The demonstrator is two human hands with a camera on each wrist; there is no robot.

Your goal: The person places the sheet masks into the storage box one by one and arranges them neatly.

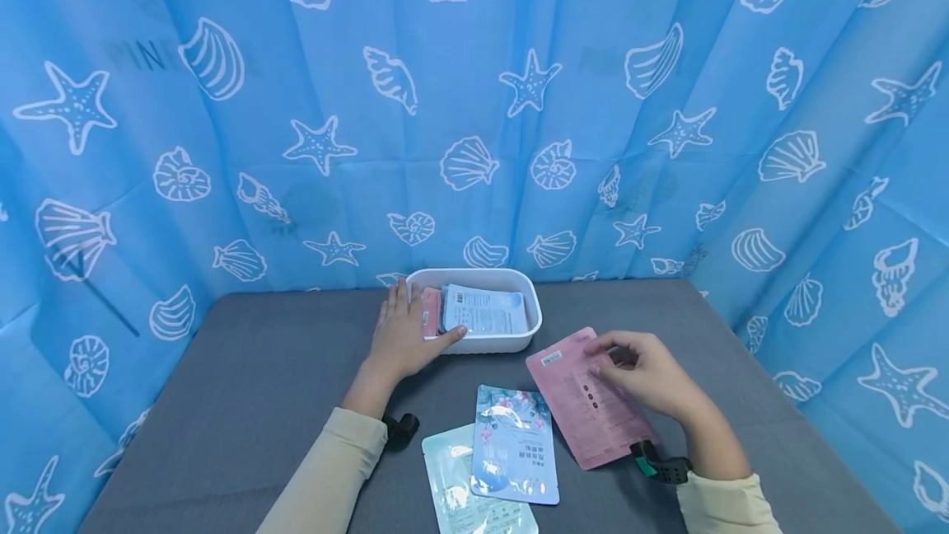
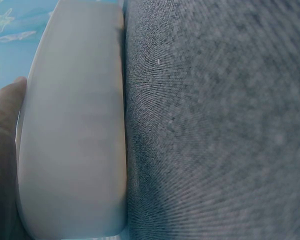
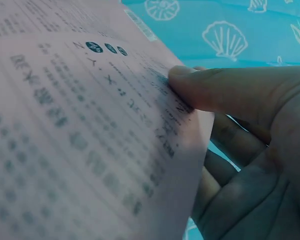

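My right hand [image 1: 643,373] pinches a pink face mask sachet [image 1: 582,410] by its right edge, thumb on the printed side. In the right wrist view the thumb lies on the sachet [image 3: 100,130], with the other fingers partly hidden behind it. At the back of the table, a white plastic bin [image 1: 489,344] holds pale blue sachets [image 1: 485,311] and a pink sachet [image 1: 431,311]. My left hand [image 1: 404,332] rests on the bin's left end, fingers extended and thumb along the front rim. The left wrist view shows the bin's smooth wall [image 2: 72,125] beside the thumb.
A blue floral sachet [image 1: 515,447] lies on the grey table [image 1: 259,402], overlapping a mint-green sachet [image 1: 463,480] in front of me. Behind the table hangs a blue curtain [image 1: 474,105] with white shells and starfish.
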